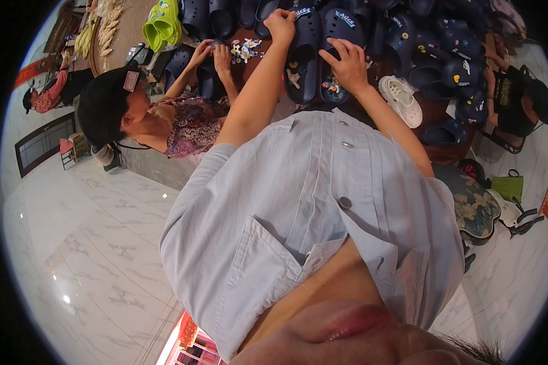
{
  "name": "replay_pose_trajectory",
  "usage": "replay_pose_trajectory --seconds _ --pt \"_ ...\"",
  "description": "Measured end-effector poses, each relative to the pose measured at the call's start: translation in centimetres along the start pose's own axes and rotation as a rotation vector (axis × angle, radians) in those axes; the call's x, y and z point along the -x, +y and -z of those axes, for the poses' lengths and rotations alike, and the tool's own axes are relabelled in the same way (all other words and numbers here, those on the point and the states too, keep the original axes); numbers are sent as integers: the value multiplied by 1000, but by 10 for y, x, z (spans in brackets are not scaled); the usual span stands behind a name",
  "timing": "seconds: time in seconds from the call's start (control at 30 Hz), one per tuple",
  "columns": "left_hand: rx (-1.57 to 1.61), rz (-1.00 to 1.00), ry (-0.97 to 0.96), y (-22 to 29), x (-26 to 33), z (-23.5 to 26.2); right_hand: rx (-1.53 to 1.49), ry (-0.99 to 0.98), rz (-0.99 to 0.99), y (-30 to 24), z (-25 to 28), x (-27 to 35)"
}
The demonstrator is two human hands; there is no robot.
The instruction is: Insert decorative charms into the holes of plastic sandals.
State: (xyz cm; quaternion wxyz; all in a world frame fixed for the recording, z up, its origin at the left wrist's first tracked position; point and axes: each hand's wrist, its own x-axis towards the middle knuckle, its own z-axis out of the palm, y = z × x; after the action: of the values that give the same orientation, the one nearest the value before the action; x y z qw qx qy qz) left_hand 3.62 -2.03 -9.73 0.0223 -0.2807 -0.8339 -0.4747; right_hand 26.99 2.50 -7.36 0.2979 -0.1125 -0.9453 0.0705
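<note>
Two navy clogs lie side by side in front of me, a left clog and a right clog. Across the toe of each runs a pale blue letter charm; smaller coloured charms sit lower down. My left hand is pinched at the left clog's toe, beside its letter charm; what lies between the fingertips is too small to make out. Over the right clog, my right hand has its fingers curved and apart, fingertips on or close to the upper, holding nothing visible.
Loose charms lie on the brown table to the left, where a co-worker's hands handle a navy clog. Lime-green clogs stand beyond. Rightward are white clogs and many decorated navy clogs. Another person sits far right.
</note>
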Motion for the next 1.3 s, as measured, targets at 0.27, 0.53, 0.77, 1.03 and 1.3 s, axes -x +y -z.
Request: replay_pose_trajectory --seconds 0.27,0.53,0.77,1.03,1.3 --pt "-97 -49 -112 -5 -9 -3 7 0 -7 3 0 1" --pt "-261 -170 -240 -56 -32 -20 39 -16 18 -3 6 -8" --pt "-300 -2 -292 -53 -25 -28 92 -72 17 -4 4 -5" --pt "-334 171 -324 -34 -29 -15 128 -70 31 -6 1 -4" --pt "195 254 -334 -34 -33 -7 99 -55 34 -4 1 -2"
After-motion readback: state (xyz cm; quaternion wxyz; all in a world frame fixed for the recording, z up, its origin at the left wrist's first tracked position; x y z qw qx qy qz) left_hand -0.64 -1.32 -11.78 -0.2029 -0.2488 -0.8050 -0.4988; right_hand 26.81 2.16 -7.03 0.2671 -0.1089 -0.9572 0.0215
